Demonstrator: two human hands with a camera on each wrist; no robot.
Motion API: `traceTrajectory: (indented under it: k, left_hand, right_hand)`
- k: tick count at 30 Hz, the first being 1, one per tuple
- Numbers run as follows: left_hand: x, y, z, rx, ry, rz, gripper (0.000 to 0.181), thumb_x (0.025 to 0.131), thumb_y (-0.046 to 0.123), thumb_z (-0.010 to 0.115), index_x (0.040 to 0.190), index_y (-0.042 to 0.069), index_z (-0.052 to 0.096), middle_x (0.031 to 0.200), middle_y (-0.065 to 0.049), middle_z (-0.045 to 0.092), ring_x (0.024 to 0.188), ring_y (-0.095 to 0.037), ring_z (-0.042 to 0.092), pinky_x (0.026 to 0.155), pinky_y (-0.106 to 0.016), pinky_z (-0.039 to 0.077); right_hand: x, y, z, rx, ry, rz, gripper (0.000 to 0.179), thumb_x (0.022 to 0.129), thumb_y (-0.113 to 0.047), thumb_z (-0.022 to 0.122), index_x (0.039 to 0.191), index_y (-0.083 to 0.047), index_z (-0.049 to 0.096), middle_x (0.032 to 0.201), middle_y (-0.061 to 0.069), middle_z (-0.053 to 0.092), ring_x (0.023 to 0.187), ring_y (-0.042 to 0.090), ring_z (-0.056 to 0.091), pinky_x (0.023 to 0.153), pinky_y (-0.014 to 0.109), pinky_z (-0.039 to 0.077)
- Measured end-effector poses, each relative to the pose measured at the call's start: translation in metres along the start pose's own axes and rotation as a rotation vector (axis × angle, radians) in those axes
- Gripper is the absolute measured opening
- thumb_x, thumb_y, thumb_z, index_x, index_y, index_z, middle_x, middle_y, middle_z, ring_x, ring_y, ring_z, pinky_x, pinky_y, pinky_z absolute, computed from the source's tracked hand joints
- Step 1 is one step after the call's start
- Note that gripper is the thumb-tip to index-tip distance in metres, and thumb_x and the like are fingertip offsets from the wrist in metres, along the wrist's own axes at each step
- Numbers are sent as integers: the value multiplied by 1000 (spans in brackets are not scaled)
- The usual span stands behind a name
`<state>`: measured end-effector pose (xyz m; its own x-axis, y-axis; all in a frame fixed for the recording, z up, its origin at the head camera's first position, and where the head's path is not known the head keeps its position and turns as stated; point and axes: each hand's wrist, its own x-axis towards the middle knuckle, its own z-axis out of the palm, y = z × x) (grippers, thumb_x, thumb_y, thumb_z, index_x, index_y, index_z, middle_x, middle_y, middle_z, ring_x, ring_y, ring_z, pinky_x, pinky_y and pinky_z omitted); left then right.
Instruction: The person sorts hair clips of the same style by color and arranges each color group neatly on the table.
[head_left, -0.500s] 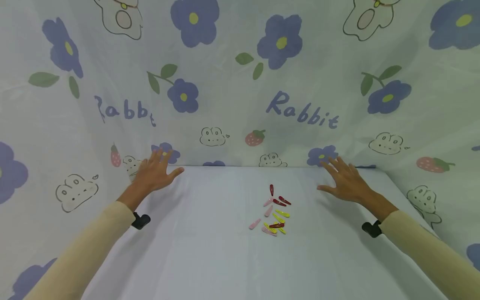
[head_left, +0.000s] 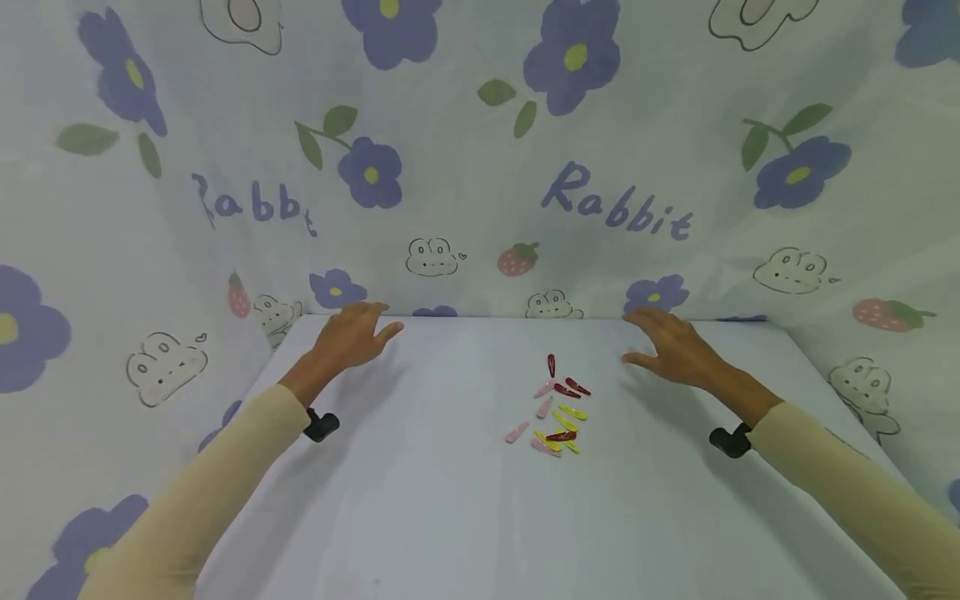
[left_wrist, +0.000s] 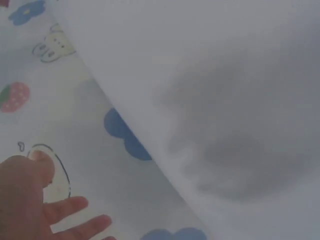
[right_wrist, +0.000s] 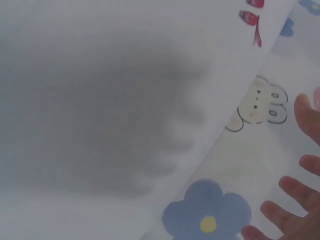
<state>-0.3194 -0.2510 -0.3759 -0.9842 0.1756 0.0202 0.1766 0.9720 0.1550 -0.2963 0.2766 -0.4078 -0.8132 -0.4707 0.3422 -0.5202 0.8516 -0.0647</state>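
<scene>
A loose cluster of snap hair clips lies right of the middle of the white table in the head view. Dark red clips (head_left: 567, 391) are mostly at its far end, pink clips (head_left: 517, 432) on its left side, and yellow clips (head_left: 573, 412) nearer the front. One red clip (head_left: 561, 436) rests across yellow ones. My left hand (head_left: 351, 337) hovers above the table's far left, fingers extended and thumb apart, holding nothing. To the right of the clips, my right hand (head_left: 671, 346) is held up likewise, its spread fingers (right_wrist: 295, 192) bare in the right wrist view.
A white table (head_left: 420, 500) stretches out in front, with shadows of both arms on it. Behind and at the sides hangs a curtain (head_left: 465, 183) printed with flowers, rabbits and strawberries. A small black device (head_left: 322, 427) sits at each wrist.
Both hands have come inward, the left one to the right and the right one slightly left. The head view has tilted a little downward. The hair clips lie as before.
</scene>
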Motion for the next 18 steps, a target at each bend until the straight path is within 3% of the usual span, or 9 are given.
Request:
traceTrajectory:
  k: [6, 11, 18]
  left_hand:
    - [11, 23, 9, 17, -2, 64, 56, 103, 44, 49, 143, 4, 49, 144, -23, 52, 134, -44, 47, 108, -61, 39]
    - [18, 46, 18, -41, -28, 113, 50, 103, 39, 52, 139, 4, 55, 137, -18, 60, 126, -37, 56, 103, -54, 46]
    - [31, 89, 30, -100, -74, 170, 46, 102, 37, 55, 138, 7, 56, 128, -15, 65, 116, -29, 62, 93, -46, 53]
  right_hand:
    - [4, -12, 9, 99, -61, 8, 64, 85, -25, 81, 138, -2, 53, 139, 25, 52, 130, 46, 48, 102, 62, 44]
    - [16, -16, 6, 179, -131, 7, 57, 87, -18, 78, 137, -2, 54, 137, 24, 54, 124, 43, 53, 99, 57, 48]
    - [37, -29, 12, 376, -332, -88, 41, 91, -9, 72, 130, 1, 60, 119, 20, 66, 101, 26, 67, 86, 36, 57]
